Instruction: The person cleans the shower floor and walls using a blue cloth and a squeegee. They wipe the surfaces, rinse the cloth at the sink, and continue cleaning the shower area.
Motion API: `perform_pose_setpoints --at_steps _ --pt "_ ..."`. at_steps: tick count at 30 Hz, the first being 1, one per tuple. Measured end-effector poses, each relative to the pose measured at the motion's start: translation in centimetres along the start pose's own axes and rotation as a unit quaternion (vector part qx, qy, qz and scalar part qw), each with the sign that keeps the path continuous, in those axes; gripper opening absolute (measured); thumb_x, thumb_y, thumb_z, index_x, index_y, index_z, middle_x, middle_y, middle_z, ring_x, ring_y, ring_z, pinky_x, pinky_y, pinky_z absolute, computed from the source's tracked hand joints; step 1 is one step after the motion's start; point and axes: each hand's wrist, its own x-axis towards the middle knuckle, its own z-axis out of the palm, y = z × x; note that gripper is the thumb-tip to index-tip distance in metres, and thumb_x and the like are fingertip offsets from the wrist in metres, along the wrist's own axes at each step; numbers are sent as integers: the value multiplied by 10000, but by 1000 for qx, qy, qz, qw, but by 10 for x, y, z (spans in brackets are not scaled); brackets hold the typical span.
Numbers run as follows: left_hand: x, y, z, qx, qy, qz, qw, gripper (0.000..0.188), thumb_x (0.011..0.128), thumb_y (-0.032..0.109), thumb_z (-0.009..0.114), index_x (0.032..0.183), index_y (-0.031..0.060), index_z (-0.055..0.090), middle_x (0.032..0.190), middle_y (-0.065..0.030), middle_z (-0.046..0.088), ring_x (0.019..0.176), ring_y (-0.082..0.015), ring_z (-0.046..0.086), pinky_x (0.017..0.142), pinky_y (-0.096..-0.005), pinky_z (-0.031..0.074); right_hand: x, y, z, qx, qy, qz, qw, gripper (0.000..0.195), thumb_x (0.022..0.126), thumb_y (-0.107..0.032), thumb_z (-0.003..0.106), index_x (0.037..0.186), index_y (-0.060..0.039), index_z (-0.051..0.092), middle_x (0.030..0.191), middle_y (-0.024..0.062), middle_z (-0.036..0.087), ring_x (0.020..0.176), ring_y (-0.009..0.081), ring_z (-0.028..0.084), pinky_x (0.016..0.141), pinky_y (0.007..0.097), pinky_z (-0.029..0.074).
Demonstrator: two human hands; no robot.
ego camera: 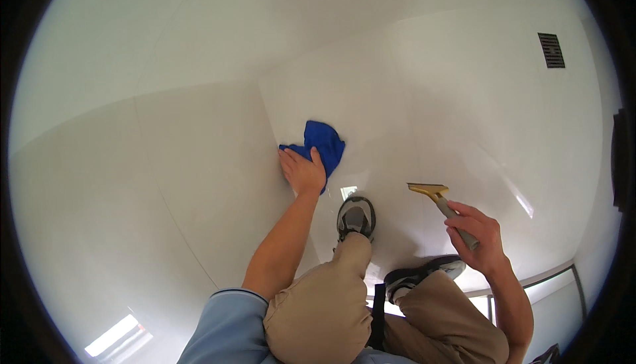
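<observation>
Flat on top of a blue cloth (325, 140) lies my left hand (304, 169), pressing it against the pale, glossy floor tile at the foot of the wall. The fingertips reach the cloth's left edge, close to the corner line, with the thumb spread across its middle. My right hand (477, 235) grips a scraper (442, 200) by its grey handle. The scraper's yellow head and thin dark blade point up and left, and it appears to be held above the floor.
A dark slotted drain grate (551, 50) sits at upper right. The tiled wall (208, 165) rises along the left. My shoes (356, 217) stand on the floor just below the cloth. A framed threshold (551, 274) shows at lower right, and a dark object (617, 160) at the right rim.
</observation>
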Motion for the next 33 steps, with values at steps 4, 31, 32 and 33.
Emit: perform_pose_setpoints --at_steps 4,31,32,33 --pt "-66 -39 29 5 -16 1 1000 1013 1141 654 436 1726 -149 235 1832 -350 173 1700 -483 197 1393 -551 191 12 -6 -14 -2 -28 -37 999 220 872 -23 887 1071 -79 811 1309 168 795 957 344 815 828 408 656" --pt "-112 -112 77 -130 83 253 955 682 993 308 718 1660 276 576 1812 -168 358 1648 -529 284 1298 -789 217 -69 7 68 -29 -113 16 993 223 1058 -226 766 936 -44 806 900 54 775 905 224 574 794 371 490" --pt "-127 -118 81 -125 83 240 959 684 986 324 725 1648 225 584 1797 -182 365 1627 -546 294 1285 -796 222 -68 -2 69 -29 -145 35 988 190 1043 -214 785 938 -58 811 886 47 774 889 235 579 791 379 491" --pt "-147 -130 84 -130 66 229 962 693 986 326 723 1654 216 576 1799 -187 360 1628 -550 288 1276 -809 218 -76 -11 75 -25 -150 39 988 167 1030 -210 799 943 -70 822 869 34 777 868 229 576 781 379 491"
